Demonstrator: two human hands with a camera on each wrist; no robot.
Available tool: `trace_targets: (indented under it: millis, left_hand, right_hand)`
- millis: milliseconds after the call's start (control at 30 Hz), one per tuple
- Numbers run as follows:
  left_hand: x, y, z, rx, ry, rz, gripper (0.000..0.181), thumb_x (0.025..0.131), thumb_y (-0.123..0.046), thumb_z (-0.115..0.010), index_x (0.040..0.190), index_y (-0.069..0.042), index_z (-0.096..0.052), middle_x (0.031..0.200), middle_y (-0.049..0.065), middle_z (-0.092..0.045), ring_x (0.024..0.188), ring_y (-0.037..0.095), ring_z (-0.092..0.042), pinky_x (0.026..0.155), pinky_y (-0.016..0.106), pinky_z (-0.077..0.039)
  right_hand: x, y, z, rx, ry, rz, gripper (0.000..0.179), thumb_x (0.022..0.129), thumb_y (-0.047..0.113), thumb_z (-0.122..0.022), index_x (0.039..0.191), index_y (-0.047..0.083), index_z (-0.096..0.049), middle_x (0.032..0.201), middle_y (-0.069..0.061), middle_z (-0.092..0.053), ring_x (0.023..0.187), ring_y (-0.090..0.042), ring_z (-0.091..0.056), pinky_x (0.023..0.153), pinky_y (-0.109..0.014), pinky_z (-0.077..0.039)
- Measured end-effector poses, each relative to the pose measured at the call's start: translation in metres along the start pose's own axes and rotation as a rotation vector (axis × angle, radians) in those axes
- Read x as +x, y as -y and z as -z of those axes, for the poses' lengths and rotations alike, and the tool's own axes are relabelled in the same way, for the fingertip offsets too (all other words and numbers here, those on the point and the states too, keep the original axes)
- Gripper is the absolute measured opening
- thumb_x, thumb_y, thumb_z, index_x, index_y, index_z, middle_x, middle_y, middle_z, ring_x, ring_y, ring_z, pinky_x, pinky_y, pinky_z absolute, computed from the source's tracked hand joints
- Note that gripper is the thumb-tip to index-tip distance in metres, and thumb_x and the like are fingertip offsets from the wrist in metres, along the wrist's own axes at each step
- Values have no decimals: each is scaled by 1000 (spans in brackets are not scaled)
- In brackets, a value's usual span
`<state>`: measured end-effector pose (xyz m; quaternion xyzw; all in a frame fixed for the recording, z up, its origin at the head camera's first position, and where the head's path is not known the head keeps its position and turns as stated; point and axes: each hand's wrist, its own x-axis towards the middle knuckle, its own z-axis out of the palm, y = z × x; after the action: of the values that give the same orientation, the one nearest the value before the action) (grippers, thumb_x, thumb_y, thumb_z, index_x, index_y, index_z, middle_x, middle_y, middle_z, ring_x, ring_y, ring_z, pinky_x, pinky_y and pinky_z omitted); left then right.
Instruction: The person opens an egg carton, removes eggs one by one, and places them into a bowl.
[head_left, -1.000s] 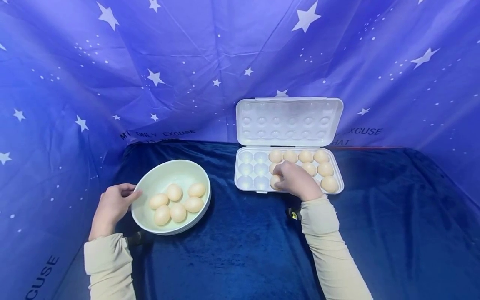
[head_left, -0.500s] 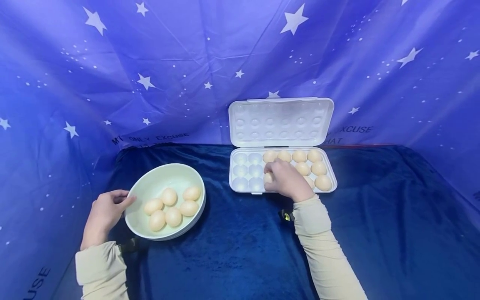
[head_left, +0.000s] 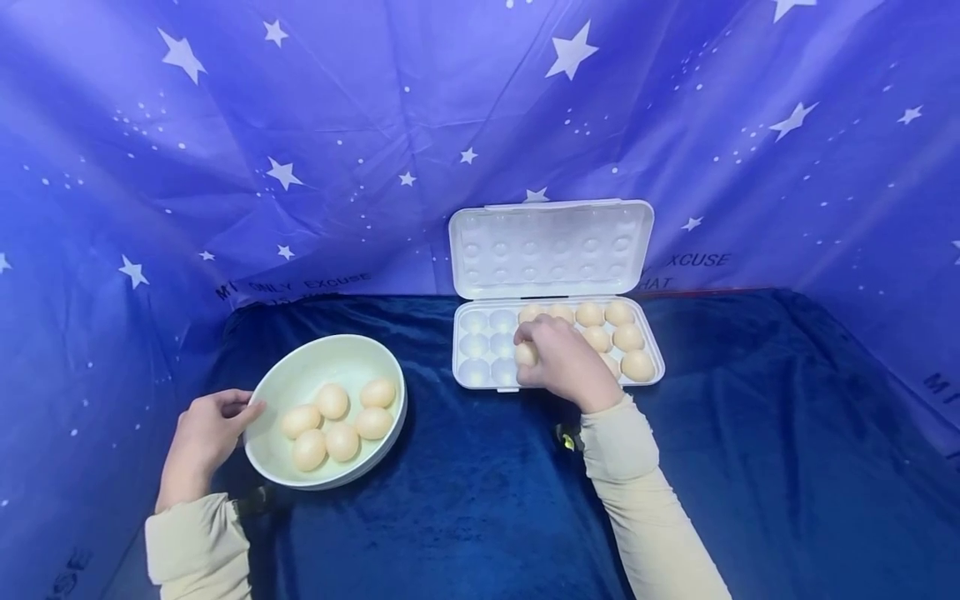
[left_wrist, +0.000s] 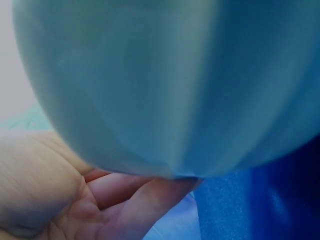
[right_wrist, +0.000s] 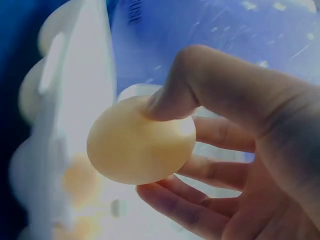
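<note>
The egg [right_wrist: 135, 147], probably light, smooth and fragile, so best taken gently around its middle, is over the egg box [head_left: 488, 344], inside the half-curled right hand [head_left: 562, 357], while the left hand [head_left: 204, 433] pinches the bowl [head_left: 318, 367].

- Passage is left over the cloth [head_left: 442, 467] between bowl [head_left: 341, 354] and egg box [head_left: 474, 344].
- The box is blocked behind by its lid [head_left: 551, 242], midway by the right hand [head_left: 564, 362].
- The bowl's left is barred by the left hand [head_left: 206, 435].
</note>
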<state>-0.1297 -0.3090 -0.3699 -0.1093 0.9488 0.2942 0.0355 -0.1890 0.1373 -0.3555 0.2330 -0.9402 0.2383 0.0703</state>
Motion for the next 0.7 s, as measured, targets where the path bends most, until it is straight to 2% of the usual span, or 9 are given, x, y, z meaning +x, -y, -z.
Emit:
trace_targets:
  millis: [133, 333, 467, 567, 700]
  left_hand:
    - [-3, 4, 0, 17, -3, 13, 44, 98, -25, -63, 118, 14, -61, 104, 31, -69, 75, 24, -69, 63, 35, -55]
    - [-3, 5, 2, 15, -4, -1, 43, 98, -24, -63, 118, 14, -61, 104, 31, -69, 73, 24, -68, 59, 30, -51]
    - [-1, 2, 3, 11, 0, -1, 45, 98, -25, -62, 120, 14, -61, 109, 32, -67, 74, 26, -69, 63, 35, -55]
    - [0, 0, 2, 9, -3, -14, 45, 97, -25, -62, 119, 14, -61, 111, 33, -66, 75, 26, -70, 64, 37, -56]
    - [-1, -2, -1, 2, -5, -21, 43, 97, -23, -63, 118, 14, -61, 111, 34, -66, 74, 25, -69, 61, 32, -55]
  right_hand:
    - [-5, 20, 3, -28, -35, 61, 32, 66, 10, -75, 97, 4, -69, 95, -9, -65, 90, -28, -59, 81, -42, -50]
    - [-4, 48, 4, -57, -80, 145, 31, 68, 12, -74, 98, 6, -69, 96, -6, -65, 91, -27, -59, 78, -39, -50]
    - [0, 71, 4, -53, -115, 218, 30, 69, 13, -73, 99, 9, -69, 97, -3, -64, 93, -26, -58, 79, -38, -50]
    - [4, 90, 1, -43, -110, 278, 30, 71, 14, -74, 100, 11, -69, 99, -2, -64, 94, -23, -57, 80, -35, -50]
    - [10, 109, -9, -40, -52, 347, 30, 74, 14, -73, 103, 11, -68, 101, -3, -63, 91, -21, -53, 79, -32, -49]
